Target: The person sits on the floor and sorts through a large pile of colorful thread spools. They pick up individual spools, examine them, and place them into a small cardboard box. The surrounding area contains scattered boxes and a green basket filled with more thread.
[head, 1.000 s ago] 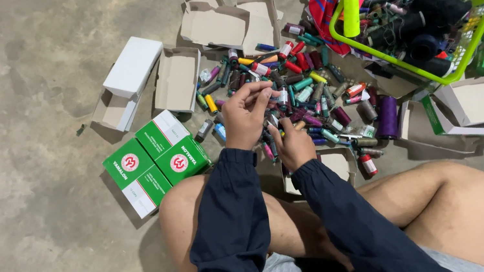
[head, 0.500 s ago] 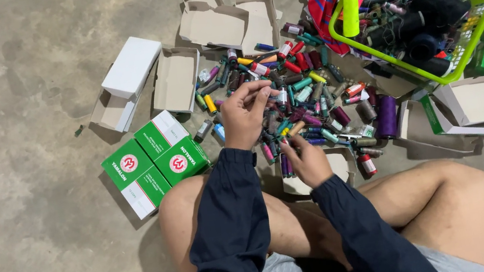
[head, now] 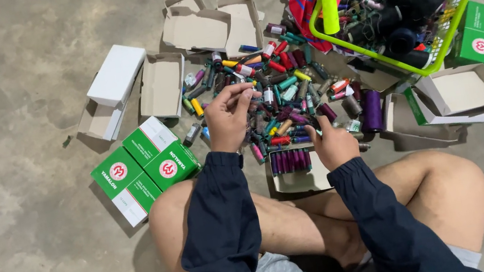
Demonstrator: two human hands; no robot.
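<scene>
Dozens of small thread spools lie heaped on the concrete floor. Left hand hovers over the heap, fingers pinched on something too small to make out. Right hand rests by an open box holding purple spools, fingers loosely curled.

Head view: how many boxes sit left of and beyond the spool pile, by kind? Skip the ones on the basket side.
Closed green boxes: 3
Closed white box: 1
Open empty cardboard boxes: 4, one partly under the white box
Total: 8 boxes on that side of the spool pile
</scene>
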